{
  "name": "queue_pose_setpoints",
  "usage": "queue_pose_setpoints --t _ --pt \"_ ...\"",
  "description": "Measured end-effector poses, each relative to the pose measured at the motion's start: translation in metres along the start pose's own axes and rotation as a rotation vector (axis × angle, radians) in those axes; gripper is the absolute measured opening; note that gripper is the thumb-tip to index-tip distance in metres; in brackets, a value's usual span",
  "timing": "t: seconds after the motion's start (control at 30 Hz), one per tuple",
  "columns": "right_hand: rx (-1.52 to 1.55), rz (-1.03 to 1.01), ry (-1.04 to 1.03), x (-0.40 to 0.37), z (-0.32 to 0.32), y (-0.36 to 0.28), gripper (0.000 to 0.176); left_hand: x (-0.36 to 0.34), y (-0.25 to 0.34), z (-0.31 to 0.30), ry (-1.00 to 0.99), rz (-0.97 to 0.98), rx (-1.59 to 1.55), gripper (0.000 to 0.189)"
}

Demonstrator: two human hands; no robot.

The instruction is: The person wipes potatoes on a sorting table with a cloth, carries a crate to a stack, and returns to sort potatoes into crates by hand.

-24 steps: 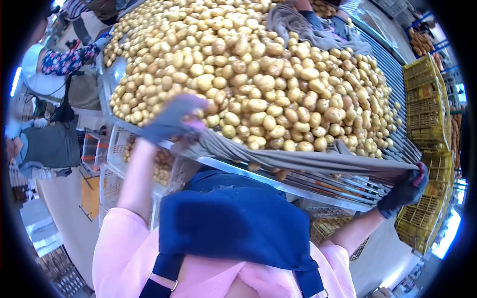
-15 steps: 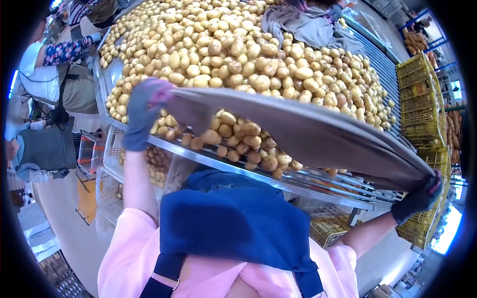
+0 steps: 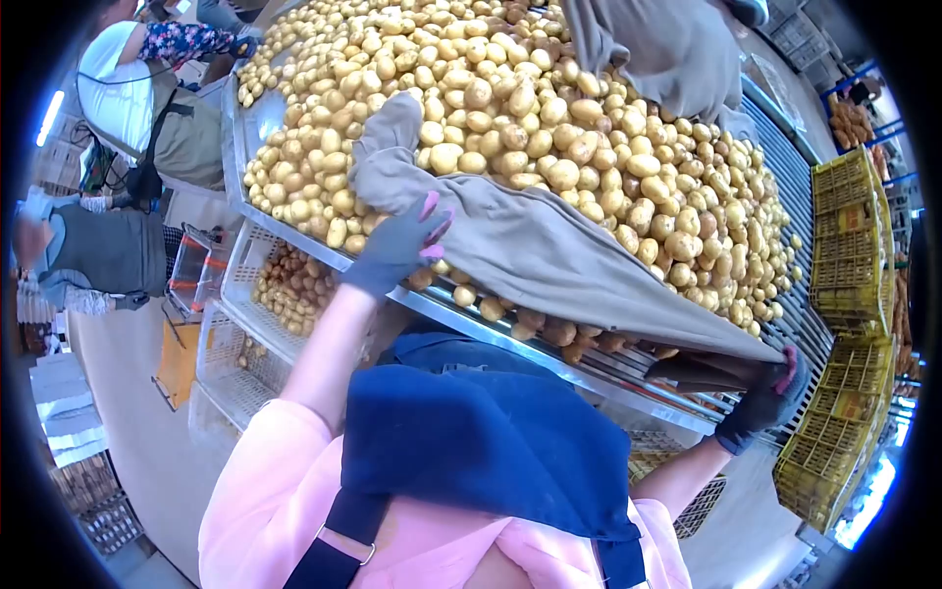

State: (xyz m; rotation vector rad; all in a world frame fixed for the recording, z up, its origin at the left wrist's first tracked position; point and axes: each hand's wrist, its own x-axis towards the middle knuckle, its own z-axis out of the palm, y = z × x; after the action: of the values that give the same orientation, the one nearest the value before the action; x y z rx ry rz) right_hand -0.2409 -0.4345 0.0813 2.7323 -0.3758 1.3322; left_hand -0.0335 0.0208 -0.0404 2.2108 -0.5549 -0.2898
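A long grey-brown cloth (image 3: 549,250) lies across the front of a heap of potatoes (image 3: 481,118), its left end bunched on top of them. My left hand (image 3: 400,245), in a grey glove with pink fingertips, is over the near edge of the cloth with its fingers apart. At the far right end my right hand (image 3: 770,398), gloved the same way, is closed on the cloth's corner beside the rollers. Several potatoes show below the cloth's front edge.
A metal rail (image 3: 579,373) borders the sorting table in front of me. Yellow crates (image 3: 852,245) stand stacked at the right, and a white crate of potatoes (image 3: 250,265) is below left. Another cloth (image 3: 677,54) covers the far potatoes. Co-workers (image 3: 186,128) stand at the left.
The cloth, stretched taut in the air before, has come down onto the potatoes. My left hand has let go of its end and moved right and down. Another person's cloth has lifted at the far side.
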Motion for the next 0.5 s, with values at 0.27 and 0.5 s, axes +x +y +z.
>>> queue_pose_setpoints --t 0.27,0.5 --pt "-0.090 -0.081 0.102 0.015 -0.028 0.011 0.021 0.023 -0.021 -0.013 0.179 -0.005 -0.231 0.041" --pt "0.028 -0.162 0.017 0.015 -0.010 -0.005 0.021 0.099 0.008 0.019 -0.038 0.052 0.246 0.028"
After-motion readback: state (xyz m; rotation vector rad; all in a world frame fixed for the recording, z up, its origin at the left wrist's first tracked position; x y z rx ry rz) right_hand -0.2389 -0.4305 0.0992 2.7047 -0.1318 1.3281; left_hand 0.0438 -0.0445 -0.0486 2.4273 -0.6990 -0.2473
